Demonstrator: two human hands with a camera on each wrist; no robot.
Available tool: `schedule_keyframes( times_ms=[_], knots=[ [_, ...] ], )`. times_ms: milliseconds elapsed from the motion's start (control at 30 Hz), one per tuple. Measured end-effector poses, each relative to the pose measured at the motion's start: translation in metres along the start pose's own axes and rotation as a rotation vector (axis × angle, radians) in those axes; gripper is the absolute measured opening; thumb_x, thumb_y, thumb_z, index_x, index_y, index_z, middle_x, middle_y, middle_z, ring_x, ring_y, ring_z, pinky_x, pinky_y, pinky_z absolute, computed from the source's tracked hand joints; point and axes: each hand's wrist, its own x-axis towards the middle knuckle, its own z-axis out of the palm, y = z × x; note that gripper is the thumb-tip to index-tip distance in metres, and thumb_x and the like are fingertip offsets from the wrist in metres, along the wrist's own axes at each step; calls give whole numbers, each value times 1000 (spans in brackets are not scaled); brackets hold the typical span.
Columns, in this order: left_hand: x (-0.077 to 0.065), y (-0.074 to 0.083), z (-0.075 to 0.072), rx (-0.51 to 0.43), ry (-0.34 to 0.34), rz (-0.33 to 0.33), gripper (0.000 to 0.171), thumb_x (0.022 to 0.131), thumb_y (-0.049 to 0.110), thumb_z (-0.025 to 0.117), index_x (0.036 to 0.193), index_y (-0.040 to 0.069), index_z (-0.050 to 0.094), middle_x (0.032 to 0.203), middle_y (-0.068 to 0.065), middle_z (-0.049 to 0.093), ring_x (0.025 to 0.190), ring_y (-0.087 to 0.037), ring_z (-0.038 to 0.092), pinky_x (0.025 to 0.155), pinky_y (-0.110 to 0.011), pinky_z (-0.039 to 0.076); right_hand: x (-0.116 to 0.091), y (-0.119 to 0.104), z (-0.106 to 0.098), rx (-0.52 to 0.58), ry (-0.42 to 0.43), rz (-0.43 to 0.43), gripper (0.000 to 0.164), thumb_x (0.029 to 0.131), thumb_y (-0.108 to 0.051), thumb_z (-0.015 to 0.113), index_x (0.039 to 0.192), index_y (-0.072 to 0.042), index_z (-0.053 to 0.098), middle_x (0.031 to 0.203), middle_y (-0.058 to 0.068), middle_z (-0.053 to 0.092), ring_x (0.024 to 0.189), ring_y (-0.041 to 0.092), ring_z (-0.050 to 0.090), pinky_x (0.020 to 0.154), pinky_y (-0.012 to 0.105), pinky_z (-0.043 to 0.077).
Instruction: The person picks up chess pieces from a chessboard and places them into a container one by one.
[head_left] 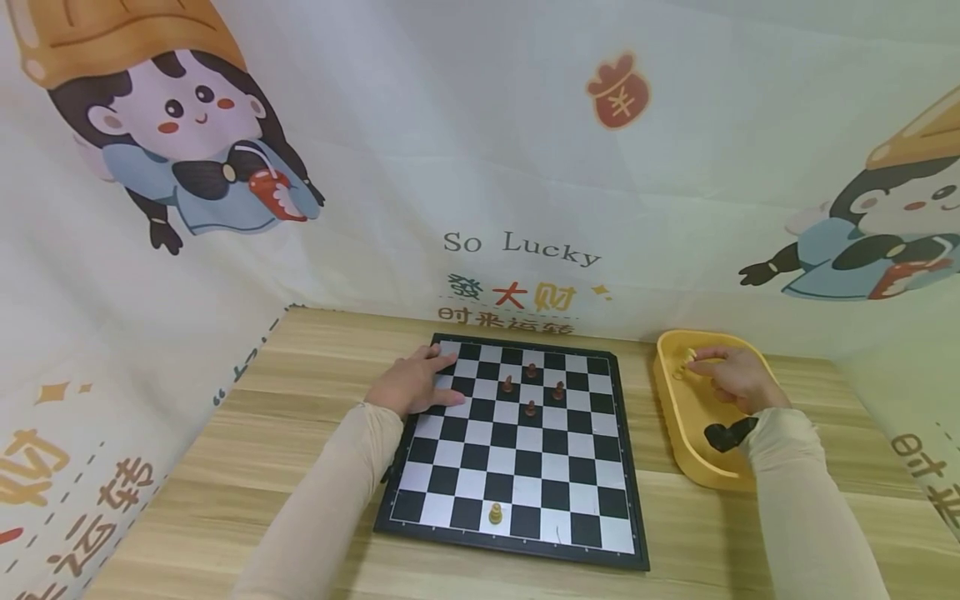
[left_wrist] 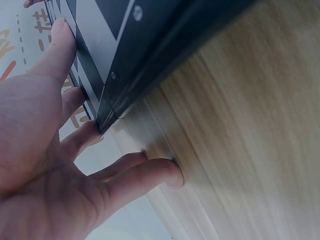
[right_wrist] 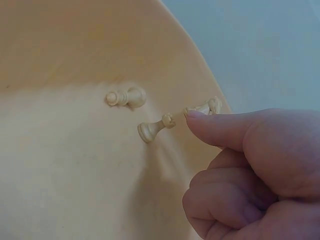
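Note:
My left hand (head_left: 408,383) rests at the upper left edge of a black-and-white chessboard (head_left: 517,462). In the left wrist view its thumb (left_wrist: 60,42) lies on the board, while some of the other fingers reach down to the table. Over the far end of a yellow tray (head_left: 671,417), my right hand (head_left: 731,375) pinches a cream chess piece (right_wrist: 202,107) between thumb and fingers; the fingers partly hide it. Two more cream pieces lie in the tray below: one piece (right_wrist: 126,97) on its side, another piece (right_wrist: 155,129) nearer the hand.
Several reddish-brown chess pieces, among them one piece (head_left: 531,408), stand on the board's far half. A yellowish piece (head_left: 496,513) stands on the near row. Wooden tabletop (head_left: 232,475) surrounds the board, and a printed cloth (head_left: 390,167) hangs behind.

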Motion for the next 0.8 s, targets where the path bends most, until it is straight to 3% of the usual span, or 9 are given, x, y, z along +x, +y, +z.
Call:
schedule_keyframes(
  times_ms=[300,600,800],
  knots=[
    [0,0,0,7,-3,1,83,89,58,69,158,24,39,170,-12,26,149,-49,37,120,-59,38,0,2,-1,1,-6,12,39,102,-18,61,131,5,49,50,-18,37,43,1,33,44,20,34],
    [-3,2,-2,-6,2,-1,83,89,57,71,158,25,39,170,-11,26,149,-48,37,120,-58,37,0,2,-1,-16,-14,15,52,103,-18,58,143,11,40,51,-17,36,43,1,32,45,20,34],
    [-2,1,-1,-17,-1,2,84,88,56,72,158,23,40,170,-12,26,150,-48,35,121,-58,36,1,3,-2,-22,-14,3,50,103,-17,56,142,11,40,51,-18,35,43,1,32,45,19,33]
  ],
)
